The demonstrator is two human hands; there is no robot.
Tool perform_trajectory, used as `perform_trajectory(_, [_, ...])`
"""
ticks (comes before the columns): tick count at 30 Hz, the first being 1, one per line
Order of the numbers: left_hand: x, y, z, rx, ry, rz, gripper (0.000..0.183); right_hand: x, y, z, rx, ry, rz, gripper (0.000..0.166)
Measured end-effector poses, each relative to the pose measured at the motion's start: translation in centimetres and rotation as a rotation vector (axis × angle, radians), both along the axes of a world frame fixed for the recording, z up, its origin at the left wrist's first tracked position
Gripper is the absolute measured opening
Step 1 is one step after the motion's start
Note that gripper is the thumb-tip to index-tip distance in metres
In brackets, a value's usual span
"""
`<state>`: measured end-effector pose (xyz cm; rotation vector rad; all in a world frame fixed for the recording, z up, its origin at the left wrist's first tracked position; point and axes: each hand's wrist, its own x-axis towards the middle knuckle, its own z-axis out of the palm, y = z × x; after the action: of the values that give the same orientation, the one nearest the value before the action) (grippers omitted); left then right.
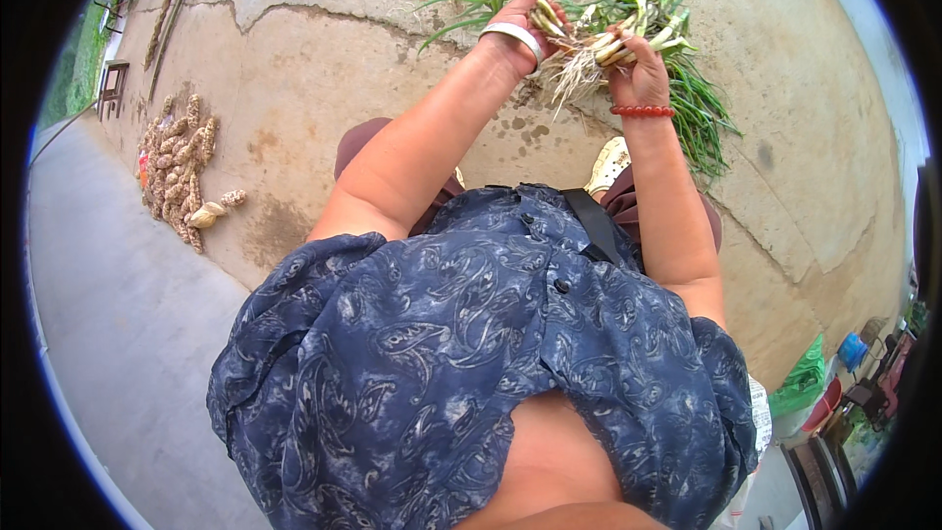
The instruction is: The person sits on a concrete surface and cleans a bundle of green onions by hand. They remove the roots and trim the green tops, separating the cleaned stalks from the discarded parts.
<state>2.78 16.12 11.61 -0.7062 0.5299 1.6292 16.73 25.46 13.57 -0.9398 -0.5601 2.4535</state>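
Observation:
My left hand (521, 23), with a white bangle at the wrist, is closed around a few pale spring onion stalks (546, 18). Green leaves (464, 6) trail out to the left of it. Close beside it, my right hand (642, 73), wearing a red bead bracelet, grips a bunch of spring onions (617, 50). The stringy white roots (578, 75) of that bunch point toward my left hand. Below and beyond the right hand, more spring onions (695, 107) lie on the concrete with long green leaves. The fingertips of both hands are partly hidden by the stalks.
Cracked concrete (353, 59) spreads around my feet, one in a yellow clog (609, 162). At left lies a heap of knobbly beige cobs (176, 162), near a small wooden stool (112, 88). Long dry stalks (171, 22) lie beyond. A green plastic bag (802, 379) is at lower right.

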Motion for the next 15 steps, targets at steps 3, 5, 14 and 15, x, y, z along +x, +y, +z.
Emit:
perform_trajectory(3, [0.0,0.2,0.0,-0.110,0.012,0.009,0.032,-0.7,-0.9,-0.1,-0.012,-0.008,-0.032,0.020])
perform_trajectory(5, [0.4,0.3,1.1,-0.167,0.036,0.049,0.036,-1.1,-1.0,-0.2,-0.079,-0.016,-0.056,0.021])
perform_trajectory(14, [-0.3,-0.5,1.7,-0.154,0.029,0.220,0.037,-2.0,-0.9,-0.2,-0.191,-0.122,-0.120,0.013])
perform_trajectory(15, [-0.4,-0.5,1.8,-0.174,0.025,0.240,0.037,-2.0,-0.7,-0.5,-0.187,-0.125,-0.107,0.014])
